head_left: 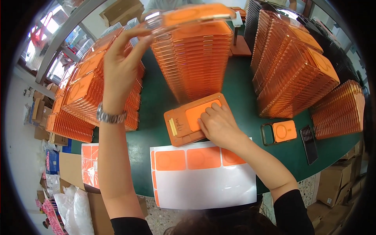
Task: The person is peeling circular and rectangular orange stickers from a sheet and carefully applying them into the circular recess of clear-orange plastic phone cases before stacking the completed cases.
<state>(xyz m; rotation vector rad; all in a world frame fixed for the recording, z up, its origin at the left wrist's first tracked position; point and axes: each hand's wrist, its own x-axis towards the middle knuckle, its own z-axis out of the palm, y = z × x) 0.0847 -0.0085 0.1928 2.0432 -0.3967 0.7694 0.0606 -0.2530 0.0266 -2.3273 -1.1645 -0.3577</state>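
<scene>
My left hand [127, 55] is raised at the near left of a tall stack of phone cases [192, 62]. Its thumb and forefinger are closed on the corner of a clear phone case [196, 15] with an orange panel, held tilted over the stack and blurred. Below, my right hand [219, 123] has its fingers curled down onto an orange sticker [194, 117] lying in a flat orange-brown jig [178, 137]; the fingertips are partly hidden. Directly in front of the jig lies a white sticker sheet [203, 188] with a row of orange stickers along its far edge.
More stacks of orange cases stand at the left [82, 90] and right [297, 74]. A single case [280, 132] and a black phone [309, 145] lie on the green table [145, 145] at right. Orange sheets [90, 164] sit at left. Cardboard boxes [335, 182] are on the floor. Someone sits opposite.
</scene>
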